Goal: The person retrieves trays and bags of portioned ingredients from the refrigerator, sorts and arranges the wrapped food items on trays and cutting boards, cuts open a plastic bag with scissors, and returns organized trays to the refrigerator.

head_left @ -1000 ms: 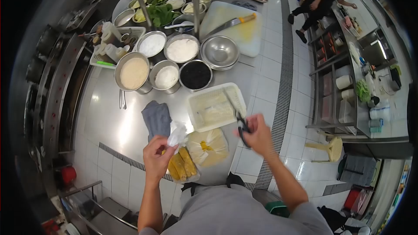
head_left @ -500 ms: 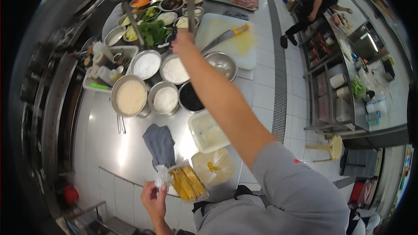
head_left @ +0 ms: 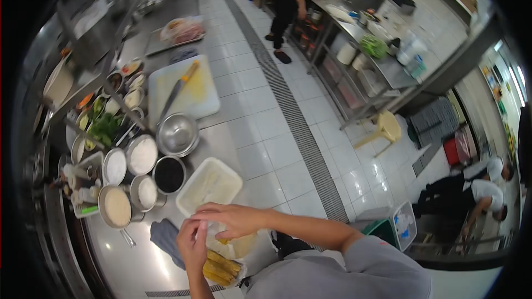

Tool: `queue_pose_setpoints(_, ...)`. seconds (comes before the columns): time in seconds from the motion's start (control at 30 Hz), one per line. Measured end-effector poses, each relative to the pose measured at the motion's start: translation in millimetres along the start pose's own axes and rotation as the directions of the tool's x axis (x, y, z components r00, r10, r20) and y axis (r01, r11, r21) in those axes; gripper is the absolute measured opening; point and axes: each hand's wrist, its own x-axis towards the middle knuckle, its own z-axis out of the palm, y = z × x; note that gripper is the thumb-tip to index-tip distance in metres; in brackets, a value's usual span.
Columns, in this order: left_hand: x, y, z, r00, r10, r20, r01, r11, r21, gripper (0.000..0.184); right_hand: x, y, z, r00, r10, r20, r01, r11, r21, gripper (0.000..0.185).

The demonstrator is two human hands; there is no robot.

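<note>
My left hand [head_left: 192,242] and my right hand [head_left: 233,220] meet at the fingertips over the table's near edge. The left fingers are pinched, and the right fingers are pressed together against them; what they hold is too small to make out. Just below lie long yellow pieces in clear plastic [head_left: 221,269]. Partly under my right hand is a clear bag with pale tan contents [head_left: 242,245]. A white basket [head_left: 209,186] stands beyond my hands, and a grey cloth [head_left: 166,241] lies left of them.
Metal containers of white powder [head_left: 142,154], crumbs [head_left: 118,206] and a black ingredient [head_left: 169,175] stand beyond the cloth. A knife [head_left: 173,97] lies on a cutting board [head_left: 208,94] beside a steel bowl [head_left: 178,134]. Co-workers stand at the far counter and lower right.
The view has swung right. My right hand first carried black-handled scissors to the ingredient containers, and has now come back without them to my left hand, which earlier held clear plastic.
</note>
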Motion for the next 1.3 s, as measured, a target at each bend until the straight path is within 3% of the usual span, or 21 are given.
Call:
queue_pose_setpoints(0.07,18.6,19.0,43.6,0.977,0.025,0.211,0.0,0.993,-0.117,0.011,-49.1,-12.7,2.1,0.844,0.476,-0.246,-0.441,0.878,0.185,0.06)
queue_pose_setpoints(0.1,21.0,31.5,67.8,0.95,0.008,0.312,0.044,0.986,-0.16,0.011,-74.4,-12.2,4.0,0.831,0.482,-0.278,-0.443,0.875,0.194,0.06)
queue_pose_setpoints(0.17,15.9,32.6,118.4,0.913,0.014,0.407,0.039,0.992,-0.12,0.014,-125.2,-2.7,9.3,0.622,0.508,-0.596,-0.38,0.861,0.338,0.048)
queue_pose_setpoints(0.23,10.8,45.5,155.1,0.847,0.017,0.531,0.026,0.997,-0.073,0.019,-178.2,-5.7,-0.9,0.423,0.601,-0.679,-0.4,0.796,0.455,0.041)
queue_pose_setpoints(0.27,5.3,57.9,171.3,0.87,0.068,0.488,-0.05,0.997,-0.051,0.026,-211.8,18.4,1.9,0.313,0.647,-0.695,-0.311,0.761,0.569,0.036)
queue_pose_setpoints(0.3,-1.9,68.3,187.7,0.883,0.127,0.451,-0.124,0.992,-0.038,0.032,-249.1,41.5,4.4,0.194,0.69,-0.697,-0.204,0.723,0.66,0.031)
queue_pose_setpoints(0.37,-6.2,73.9,198.8,0.836,0.076,0.543,-0.051,0.997,-0.06,0.036,-312.3,41.9,-10.2,-0.159,0.624,-0.765,-0.09,0.763,0.641,0.025)
queue_pose_setpoints(0.5,-6.7,48.7,197.6,0.759,0.113,0.641,-0.105,0.993,-0.051,0.031,-471.4,52.7,-32.3,-0.724,0.415,-0.551,0.227,0.898,0.377,0.016)
queue_pose_setpoints(0.57,-9.0,45.9,192.2,0.743,0.09,0.663,-0.097,0.995,-0.025,0.029,-549.4,30.8,-35.9,-0.879,0.241,-0.412,0.152,0.96,0.236,0.011)
queue_pose_setpoints(0.6,-8.6,47.4,189.5,0.735,0.075,0.674,-0.108,0.994,0.007,0.028,-608.7,36.7,-28.3,-0.892,0.168,-0.42,0.115,0.982,0.148,0.009)
queue_pose_setpoints(0.63,-8.8,49.9,187.6,0.729,0.06,0.681,-0.118,0.992,0.039,0.027,-635.5,14.1,-37.8,-0.962,0.144,-0.234,0.128,0.988,0.083,0.012)
queue_pose_setpoints(0.7,-9.2,52.5,185.1,0.731,0.04,0.681,-0.125,0.989,0.077,0.027,-695.0,-17.1,-46.7,-0.998,0.032,-0.053,0.027,0.996,0.091,0.018)
queue_pose_setpoints(0.87,-7.2,52.3,178.1,0.759,0.016,0.651,-0.131,0.983,0.128,0.026,-785.3,-78.7,-44.5,-0.992,-0.021,-0.128,-0.011,0.997,-0.082,0.036)
queue_pose_setpoints(0.93,-7.4,57.0,173.0,0.769,0.009,0.64,-0.127,0.982,0.139,0.026,-811.0,-102.3,-40.2,-0.999,-0.05,-0.003,-0.05,0.99,0.131,0.028)
queue_pose_setpoints(1.0,-10.3,57.4,168.4,0.775,0.034,0.631,-0.136,0.984,0.115,0.026,-848.9,-95.4,-11.6,-0.984,-0.181,0.005,-0.15,0.833,0.532,0.034)
queue_pose_setpoints(1.03,-12.2,55.6,162.9,0.799,0.037,0.6,-0.132,0.984,0.117,0.026,-895.4,-66.3,17.5,-0.951,-0.263,-0.165,-0.308,0.752,0.583,0.045)
queue_pose_setpoints(1.07,-12.8,51.7,157.5,0.799,0.026,0.601,-0.116,0.987,0.111,0.025,-842.6,-71.2,15.7,-0.892,-0.366,-0.266,-0.438,0.553,0.709,0.052)
queue_pose_setpoints(1.13,-16.0,40.3,144.2,0.833,0.019,0.553,-0.086,0.992,0.095,0.024,-755.6,-72.2,18.3,-0.797,-0.193,-0.572,-0.603,0.315,0.733,0.048)
queue_pose_setpoints(1.17,-17.0,38.4,136.9,0.869,0.019,0.495,-0.078,0.992,0.1,0.024,-738.2,-54.9,22.0,-0.816,-0.004,-0.578,-0.54,0.364,0.759,0.042)
queue_pose_setpoints(1.2,-18.6,38.7,129.8,0.874,-0.003,0.485,-0.08,0.985,0.151,0.024,-681.4,-48.0,15.6,-0.81,0.012,-0.586,-0.534,0.396,0.747,0.035)
queue_pose_setpoints(1.3,-24.5,29.8,105.3,0.915,-0.037,0.401,-0.058,0.974,0.221,0.022,-615.9,33.3,27.1,-0.501,0.235,-0.833,-0.78,0.295,0.552,0.031)
